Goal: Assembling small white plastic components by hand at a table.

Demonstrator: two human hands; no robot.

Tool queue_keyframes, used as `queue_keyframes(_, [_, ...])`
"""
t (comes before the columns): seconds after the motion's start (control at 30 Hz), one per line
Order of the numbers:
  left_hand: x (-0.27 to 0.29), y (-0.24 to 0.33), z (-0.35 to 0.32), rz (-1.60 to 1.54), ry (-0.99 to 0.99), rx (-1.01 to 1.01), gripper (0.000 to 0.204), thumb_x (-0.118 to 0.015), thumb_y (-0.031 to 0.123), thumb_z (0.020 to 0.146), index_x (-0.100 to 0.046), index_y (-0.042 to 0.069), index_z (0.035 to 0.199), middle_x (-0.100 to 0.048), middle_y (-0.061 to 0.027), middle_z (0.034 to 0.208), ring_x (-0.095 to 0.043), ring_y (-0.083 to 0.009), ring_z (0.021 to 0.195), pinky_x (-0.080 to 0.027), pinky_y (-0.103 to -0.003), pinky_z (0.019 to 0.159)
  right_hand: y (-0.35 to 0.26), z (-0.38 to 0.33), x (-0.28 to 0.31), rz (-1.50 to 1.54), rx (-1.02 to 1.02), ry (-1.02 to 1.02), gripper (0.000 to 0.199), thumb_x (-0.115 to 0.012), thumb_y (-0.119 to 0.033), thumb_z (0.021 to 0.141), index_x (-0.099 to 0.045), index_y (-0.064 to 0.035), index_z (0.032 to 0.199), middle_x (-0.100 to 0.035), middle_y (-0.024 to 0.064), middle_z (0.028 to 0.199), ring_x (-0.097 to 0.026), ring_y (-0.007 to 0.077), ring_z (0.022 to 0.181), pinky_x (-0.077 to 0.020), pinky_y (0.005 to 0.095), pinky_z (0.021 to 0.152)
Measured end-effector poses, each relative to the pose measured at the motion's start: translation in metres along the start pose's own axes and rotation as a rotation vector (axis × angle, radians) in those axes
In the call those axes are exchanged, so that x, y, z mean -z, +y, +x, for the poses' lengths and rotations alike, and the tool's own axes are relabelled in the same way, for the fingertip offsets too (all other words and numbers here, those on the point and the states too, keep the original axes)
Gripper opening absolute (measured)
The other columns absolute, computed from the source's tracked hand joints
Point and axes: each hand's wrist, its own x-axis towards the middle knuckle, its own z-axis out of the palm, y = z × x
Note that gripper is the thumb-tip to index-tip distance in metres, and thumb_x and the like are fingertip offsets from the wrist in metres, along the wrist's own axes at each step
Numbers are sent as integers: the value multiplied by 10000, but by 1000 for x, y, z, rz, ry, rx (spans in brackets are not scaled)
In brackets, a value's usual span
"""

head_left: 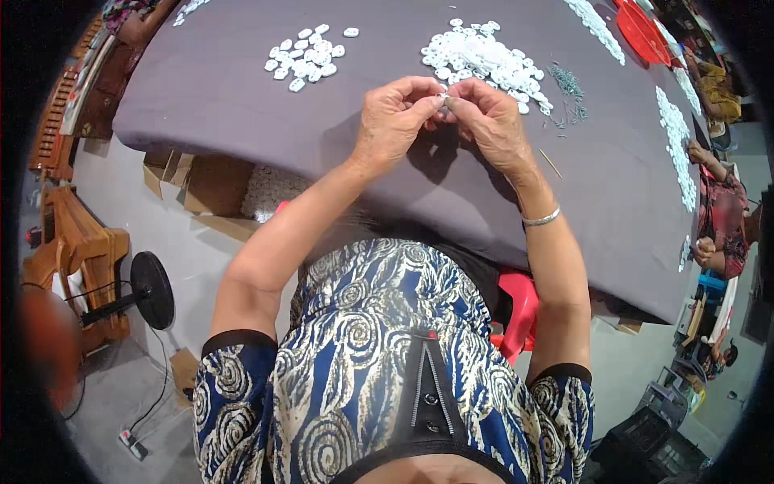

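Over the grey-covered table, my left hand [393, 119] and my right hand [493, 123] meet fingertip to fingertip. Both are closed in a pinch on one small white plastic piece [443, 96], mostly hidden by the fingers. Just beyond my right hand lies a large heap of white oval pieces with holes [480, 58]. A smaller group of like pieces [302, 56] is spread out farther to the left. Right of the heap is a pile of small grey-green pins or screws [567, 87]. A thin yellowish stick [551, 163] rests beside my right wrist.
The grey tablecloth [242, 113] runs to an edge near my waist. A red basin [641, 34] and more rows of white pieces [676, 145] occupy the right side, where other people's hands [708, 161] are. Below left are a cardboard box [216, 185] and a black fan [151, 290].
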Motion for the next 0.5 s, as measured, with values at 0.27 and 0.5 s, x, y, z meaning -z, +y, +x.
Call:
queue_keyframes(0.27, [1,-3,6,18,-53,-35,167,-606,65,870,-625,-10,1018,-636,-22,852,-591,-76,736,-485,-204,672,-1,-1,0,-136,100,28,110,-554,-85,877,-603,10,906,-619,10,766,-573,79,699,-471,212,633])
queue_keyframes(0.5, [13,-4,9,26,-16,23,185,-613,35,859,-622,-4,1040,-636,-24,889,-577,-75,748,-468,-199,675,3,4,-6,-270,210,75,154,-561,-138,851,-600,7,885,-618,85,679,-562,115,621,-466,275,587])
